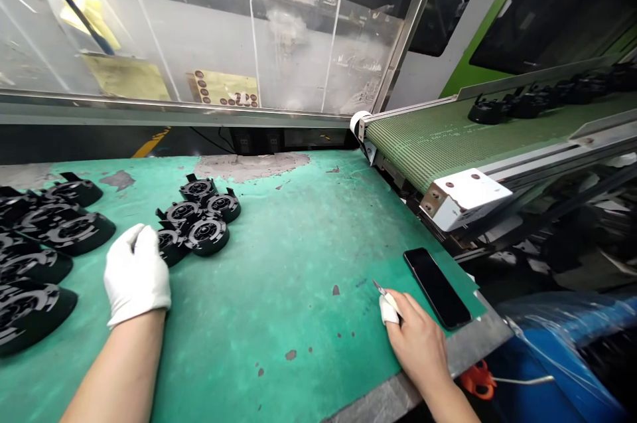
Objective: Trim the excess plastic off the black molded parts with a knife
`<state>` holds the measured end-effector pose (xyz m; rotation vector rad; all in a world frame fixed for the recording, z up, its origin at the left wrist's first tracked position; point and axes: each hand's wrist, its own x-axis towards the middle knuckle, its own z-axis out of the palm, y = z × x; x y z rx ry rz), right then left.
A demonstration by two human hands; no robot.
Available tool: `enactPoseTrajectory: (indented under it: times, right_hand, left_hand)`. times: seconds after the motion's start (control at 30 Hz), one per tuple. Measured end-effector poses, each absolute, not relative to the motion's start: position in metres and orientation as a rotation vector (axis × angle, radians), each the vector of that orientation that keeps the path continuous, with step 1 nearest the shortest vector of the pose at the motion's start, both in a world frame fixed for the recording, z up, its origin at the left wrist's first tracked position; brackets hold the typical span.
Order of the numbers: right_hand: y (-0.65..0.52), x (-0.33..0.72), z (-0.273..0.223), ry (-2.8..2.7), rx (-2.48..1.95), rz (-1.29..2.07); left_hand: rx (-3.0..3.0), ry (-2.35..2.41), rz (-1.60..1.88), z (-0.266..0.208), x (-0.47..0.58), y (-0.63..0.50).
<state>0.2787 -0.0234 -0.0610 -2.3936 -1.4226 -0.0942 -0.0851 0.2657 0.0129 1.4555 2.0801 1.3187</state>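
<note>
My left hand (137,277), in a white glove, is over the green tabletop with its fingers curled down. It is beside a cluster of round black plastic parts (206,235) and overlaps the edge of the nearest black part (172,247). Its fingertips are hidden, so whether it grips anything does not show. In my right hand (418,337), bare except for a white cover on one finger, is a small craft knife (391,300) with a pale handle. The knife's blade points up and left above the table, apart from the black parts.
More black parts (74,230) crowd the table's left side. A phone (436,287) lies right of my right hand. Beyond is a green conveyor belt (423,144) carrying black parts (488,109). Orange-handled scissors (478,380) and blue plastic (542,356) are past the table's right edge.
</note>
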Motion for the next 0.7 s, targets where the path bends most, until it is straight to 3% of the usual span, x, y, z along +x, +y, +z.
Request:
enactPoseTrajectory:
  times: [0.7]
  right_hand:
    - [-0.0232, 0.2769, -0.0607, -1.398, -2.355, -0.051]
  left_hand:
    - [1.511, 2.132, 1.222, 0.0134, -0.0877, 0.2685]
